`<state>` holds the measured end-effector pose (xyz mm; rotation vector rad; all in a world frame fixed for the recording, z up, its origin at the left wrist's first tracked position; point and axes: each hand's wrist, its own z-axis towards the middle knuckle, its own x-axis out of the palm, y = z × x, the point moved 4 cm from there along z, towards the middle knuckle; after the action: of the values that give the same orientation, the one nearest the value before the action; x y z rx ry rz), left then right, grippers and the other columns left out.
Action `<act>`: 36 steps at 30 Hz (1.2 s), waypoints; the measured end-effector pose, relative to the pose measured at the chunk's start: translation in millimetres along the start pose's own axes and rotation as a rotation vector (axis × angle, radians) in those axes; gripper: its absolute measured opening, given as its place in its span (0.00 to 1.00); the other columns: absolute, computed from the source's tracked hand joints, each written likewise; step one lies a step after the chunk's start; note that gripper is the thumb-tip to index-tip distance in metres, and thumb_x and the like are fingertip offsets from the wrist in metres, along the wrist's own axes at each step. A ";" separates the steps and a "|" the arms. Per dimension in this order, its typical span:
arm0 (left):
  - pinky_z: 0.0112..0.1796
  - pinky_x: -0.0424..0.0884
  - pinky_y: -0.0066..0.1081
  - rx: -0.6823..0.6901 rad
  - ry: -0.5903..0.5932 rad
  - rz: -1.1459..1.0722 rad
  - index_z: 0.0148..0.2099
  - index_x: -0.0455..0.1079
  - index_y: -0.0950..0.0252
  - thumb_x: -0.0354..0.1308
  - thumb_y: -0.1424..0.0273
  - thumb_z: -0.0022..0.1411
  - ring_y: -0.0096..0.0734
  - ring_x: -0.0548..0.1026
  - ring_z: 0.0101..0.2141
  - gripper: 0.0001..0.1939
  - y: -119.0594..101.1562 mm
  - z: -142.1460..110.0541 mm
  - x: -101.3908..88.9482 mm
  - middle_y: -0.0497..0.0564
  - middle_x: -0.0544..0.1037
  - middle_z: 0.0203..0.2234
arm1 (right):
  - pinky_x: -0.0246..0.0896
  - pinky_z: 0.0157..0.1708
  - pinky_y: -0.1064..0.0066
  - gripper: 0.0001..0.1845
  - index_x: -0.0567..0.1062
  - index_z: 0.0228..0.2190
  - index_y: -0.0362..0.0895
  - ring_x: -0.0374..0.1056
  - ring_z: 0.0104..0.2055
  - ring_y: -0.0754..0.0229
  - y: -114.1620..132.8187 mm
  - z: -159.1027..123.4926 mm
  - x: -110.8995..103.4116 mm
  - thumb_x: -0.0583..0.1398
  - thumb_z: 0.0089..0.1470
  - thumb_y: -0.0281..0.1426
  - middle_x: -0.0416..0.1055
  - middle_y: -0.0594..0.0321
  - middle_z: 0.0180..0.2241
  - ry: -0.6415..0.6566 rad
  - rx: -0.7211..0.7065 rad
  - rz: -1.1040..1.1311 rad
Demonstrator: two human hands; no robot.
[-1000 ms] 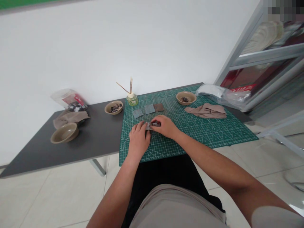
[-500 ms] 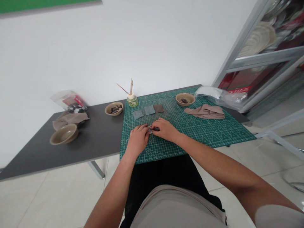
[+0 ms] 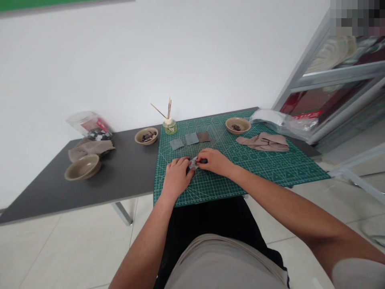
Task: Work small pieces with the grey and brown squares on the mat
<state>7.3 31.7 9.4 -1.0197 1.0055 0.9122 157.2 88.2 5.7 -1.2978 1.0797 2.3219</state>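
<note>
The left hand (image 3: 177,176) and the right hand (image 3: 213,162) are held together, low over the near half of a green gridded cutting mat (image 3: 255,168), with their fingers closed from either side on a small crumpled grey piece (image 3: 194,163). The piece is gripped between the fingertips of both hands and is largely hidden by them, so its material cannot be told. A dark piece (image 3: 203,161) is pinched just to its right, against the fingers of the right hand.

Beyond the hands, three small square swatches are laid side by side on the mat: a blue-grey swatch (image 3: 176,143), a slightly paler grey swatch (image 3: 191,138) and a brown swatch (image 3: 203,137). A round tan bowl (image 3: 238,125) holding dark pieces is placed at the far right of the mat, and a creased taupe cloth (image 3: 262,142) is laid near it. A crumpled clear plastic bag (image 3: 279,122) is bunched past the far right corner.

On the dark grey table (image 3: 120,188), left of the mat, a second tan bowl (image 3: 146,136) holding dark pieces is set beside a small glass jar (image 3: 170,127) in which thin sticks stand. Farther left lie a wider tan bowl (image 3: 82,167), a taupe cloth (image 3: 90,148) and a clear plastic tub (image 3: 87,122).
</note>
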 end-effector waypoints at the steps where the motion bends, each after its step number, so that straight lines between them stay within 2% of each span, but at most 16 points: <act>1: 0.51 0.65 0.45 -0.003 -0.002 0.009 0.47 0.71 0.58 0.53 0.63 0.67 0.43 0.69 0.53 0.10 -0.5 0.0 -0.6 0.51 0.75 0.54 | 0.61 0.43 0.66 0.01 0.77 0.29 0.43 0.68 0.40 0.57 -0.9 0.6 -0.1 0.65 0.53 0.26 0.74 0.60 0.34 -0.010 0.008 -0.010; 5: 0.49 0.66 0.45 0.013 -0.010 0.024 0.56 0.69 0.56 0.52 0.64 0.68 0.44 0.70 0.50 0.16 -1.5 -0.4 -1.8 0.51 0.75 0.54 | 0.61 0.46 0.65 0.02 0.76 0.29 0.43 0.67 0.42 0.56 -0.1 1.2 0.3 0.64 0.53 0.26 0.75 0.60 0.35 -0.039 -0.027 -0.013; 7: 0.49 0.66 0.45 0.028 -0.001 0.035 0.57 0.69 0.54 0.50 0.63 0.68 0.44 0.69 0.50 0.17 -1.6 -0.6 -1.3 0.50 0.74 0.54 | 0.61 0.46 0.65 0.03 0.76 0.28 0.43 0.67 0.41 0.56 -0.2 0.3 0.1 0.65 0.52 0.26 0.74 0.60 0.34 -0.032 -0.047 0.002; 14: 0.48 0.66 0.46 0.036 -0.009 0.055 0.57 0.70 0.55 0.49 0.64 0.68 0.45 0.69 0.50 0.18 -1.9 0.1 -0.9 0.50 0.74 0.55 | 0.61 0.44 0.64 0.03 0.75 0.27 0.43 0.66 0.40 0.56 -6.2 1.6 1.1 0.64 0.52 0.25 0.72 0.59 0.33 -0.061 -0.010 -0.079; 17: 0.48 0.66 0.46 0.023 -0.016 0.045 0.56 0.71 0.55 0.50 0.66 0.68 0.45 0.69 0.50 0.17 -1.8 -0.3 -1.7 0.51 0.74 0.54 | 0.61 0.45 0.64 0.03 0.76 0.28 0.43 0.66 0.41 0.56 -2.6 1.2 2.7 0.63 0.54 0.25 0.74 0.59 0.35 -0.045 -0.070 -0.046; 20: 0.48 0.66 0.46 0.010 -0.019 0.032 0.55 0.71 0.55 0.50 0.69 0.67 0.44 0.69 0.50 0.18 -1.0 -1.0 -2.6 0.51 0.74 0.54 | 0.62 0.44 0.65 0.03 0.76 0.28 0.44 0.66 0.40 0.57 1.5 -2.1 1.8 0.65 0.51 0.26 0.74 0.61 0.33 -0.011 -0.140 -0.009; 22: 0.48 0.66 0.45 0.007 -0.016 0.034 0.55 0.72 0.55 0.49 0.70 0.67 0.44 0.68 0.50 0.18 -0.8 -1.1 -2.7 0.51 0.74 0.54 | 0.61 0.44 0.64 0.04 0.75 0.27 0.44 0.65 0.39 0.57 2.1 -3.8 -0.1 0.66 0.50 0.25 0.74 0.61 0.32 -0.024 -0.138 -0.040; 26: 0.48 0.65 0.46 0.003 -0.014 0.053 0.54 0.73 0.55 0.50 0.65 0.67 0.45 0.68 0.51 0.16 -1.2 -0.2 -1.5 0.52 0.74 0.53 | 0.61 0.44 0.64 0.03 0.75 0.27 0.43 0.65 0.39 0.56 1.8 -3.4 -2.1 0.64 0.52 0.25 0.74 0.59 0.33 -0.051 -0.094 -0.091; 29: 0.48 0.66 0.46 -0.005 -0.017 0.062 0.53 0.73 0.55 0.51 0.61 0.68 0.47 0.68 0.51 0.16 -1.2 0.1 -0.2 0.52 0.74 0.54 | 0.61 0.46 0.64 0.03 0.76 0.28 0.43 0.66 0.40 0.56 4.7 -3.1 -2.0 0.64 0.53 0.26 0.75 0.60 0.33 -0.024 -0.147 -0.048; 33: 0.48 0.66 0.46 -0.008 -0.022 0.053 0.53 0.72 0.55 0.51 0.61 0.67 0.45 0.68 0.50 0.16 -0.7 -0.1 0.3 0.52 0.73 0.54 | 0.60 0.44 0.64 0.06 0.74 0.25 0.44 0.63 0.38 0.56 3.6 -4.3 -3.0 0.66 0.49 0.26 0.74 0.61 0.31 -0.029 -0.156 -0.077; 36: 0.48 0.66 0.45 -0.019 -0.008 0.048 0.53 0.72 0.54 0.52 0.60 0.67 0.45 0.67 0.50 0.16 -0.2 0.5 0.3 0.52 0.73 0.53 | 0.59 0.44 0.63 0.05 0.74 0.26 0.44 0.62 0.38 0.56 -0.1 -3.3 -2.8 0.65 0.51 0.26 0.73 0.61 0.31 -0.064 -0.113 -0.130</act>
<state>7.7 32.1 9.3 -1.0106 1.0197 0.9659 160.8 86.3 6.9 -1.2828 0.8301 2.3390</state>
